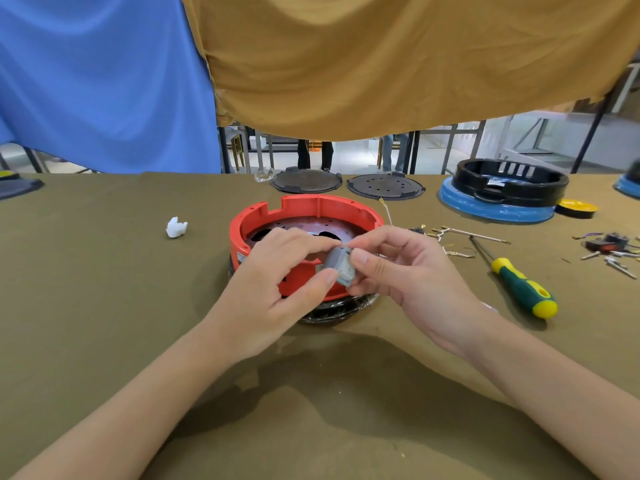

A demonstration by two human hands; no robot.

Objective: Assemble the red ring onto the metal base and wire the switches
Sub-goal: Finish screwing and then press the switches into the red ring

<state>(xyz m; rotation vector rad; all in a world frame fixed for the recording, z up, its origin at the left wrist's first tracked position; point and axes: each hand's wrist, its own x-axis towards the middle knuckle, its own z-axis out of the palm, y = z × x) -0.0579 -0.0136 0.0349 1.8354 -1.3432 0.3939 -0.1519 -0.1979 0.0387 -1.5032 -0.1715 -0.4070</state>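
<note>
We hold a small grey part (341,270) between both hands, just above the near rim of the red ring (301,211). Our left hand (277,285) pinches it with thumb and curled fingers; our right hand (398,268) grips its other side likewise. The ring sits on the metal base (311,228) mid-table. A screwdriver (519,282) and loose wires (460,237) lie to the right.

bright even daylight, soft shadows under forearms, wide-angle bending at edges
</note>
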